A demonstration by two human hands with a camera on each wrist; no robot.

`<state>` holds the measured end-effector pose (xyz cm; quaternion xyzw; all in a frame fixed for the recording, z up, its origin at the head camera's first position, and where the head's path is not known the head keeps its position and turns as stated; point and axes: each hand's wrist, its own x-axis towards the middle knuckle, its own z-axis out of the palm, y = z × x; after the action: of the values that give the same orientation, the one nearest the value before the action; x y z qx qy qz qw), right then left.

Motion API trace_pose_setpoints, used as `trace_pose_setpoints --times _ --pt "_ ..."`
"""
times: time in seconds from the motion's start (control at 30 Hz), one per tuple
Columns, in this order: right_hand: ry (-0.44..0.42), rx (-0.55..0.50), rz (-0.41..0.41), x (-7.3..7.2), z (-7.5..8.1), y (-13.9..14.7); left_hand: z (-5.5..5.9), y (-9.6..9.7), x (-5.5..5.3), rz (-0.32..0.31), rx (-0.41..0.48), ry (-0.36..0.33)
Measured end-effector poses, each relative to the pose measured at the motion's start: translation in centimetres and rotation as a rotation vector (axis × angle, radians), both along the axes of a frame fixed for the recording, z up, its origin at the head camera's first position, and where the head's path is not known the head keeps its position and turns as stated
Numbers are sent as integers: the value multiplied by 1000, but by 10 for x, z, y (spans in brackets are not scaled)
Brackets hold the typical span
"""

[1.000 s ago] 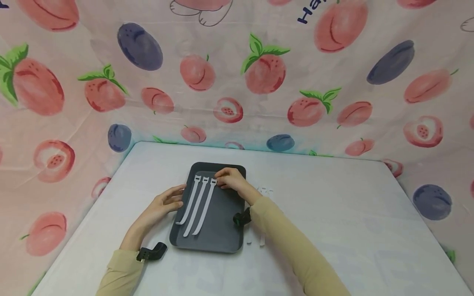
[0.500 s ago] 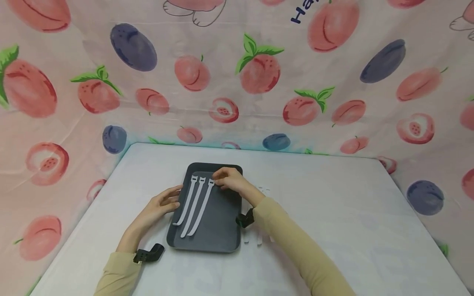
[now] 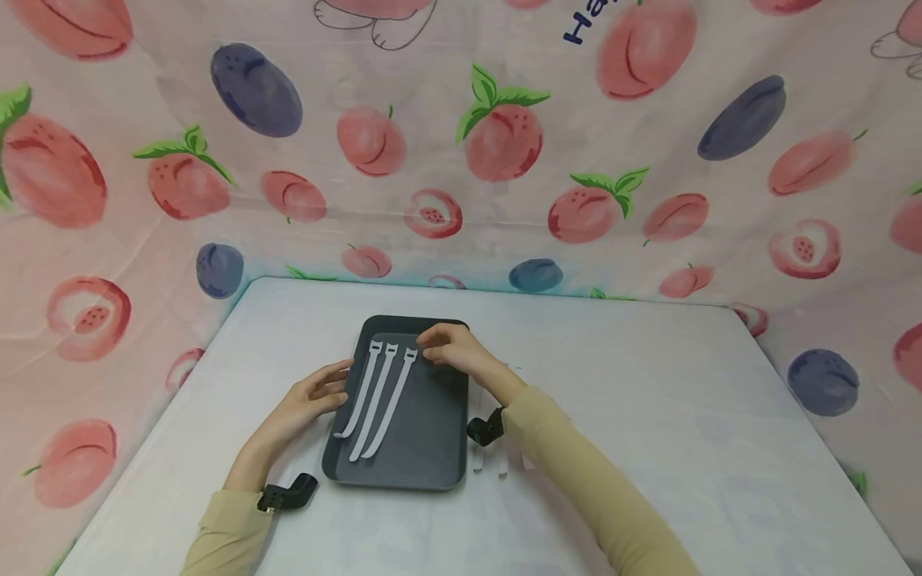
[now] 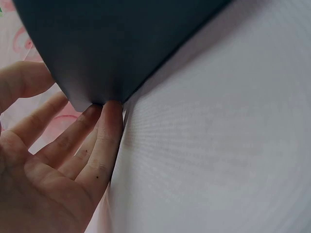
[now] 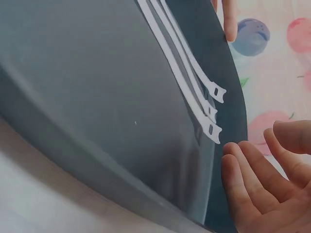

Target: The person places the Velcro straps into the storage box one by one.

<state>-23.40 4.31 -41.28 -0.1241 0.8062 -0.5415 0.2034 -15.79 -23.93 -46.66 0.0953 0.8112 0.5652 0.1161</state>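
The right hand (image 3: 455, 350) holds nothing, its fingers loosely extended over the tray's far right part, just beside the rightmost strap's head. The left hand (image 3: 306, 400), fingers spread, touches the tray's left wall. Three long, thin, flat white straps (image 3: 375, 404) lie in the dark grey rectangular tray (image 3: 432, 428), left of its middle, slotted, notched heads at the far end, tails bending left. More white strips (image 3: 503, 462) lie on the white table (image 3: 684, 384) right of the tray, partly hidden.

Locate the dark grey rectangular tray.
In the head view, the tray lies left of centre on the white table, beside the left hand, partly under the right hand.
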Motion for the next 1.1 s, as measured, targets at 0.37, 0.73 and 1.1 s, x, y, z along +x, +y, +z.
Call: trace_pose_setpoints --times 0.37,0.73,1.1 --pt "71 -2 38 11 11 10 2 0 1 -5 23 5" --pt "160 -15 16 23 15 27 1 1 0 -5 -10 2" --pt "193 -31 -31 31 8 48 1 0 0 -7 21 4"
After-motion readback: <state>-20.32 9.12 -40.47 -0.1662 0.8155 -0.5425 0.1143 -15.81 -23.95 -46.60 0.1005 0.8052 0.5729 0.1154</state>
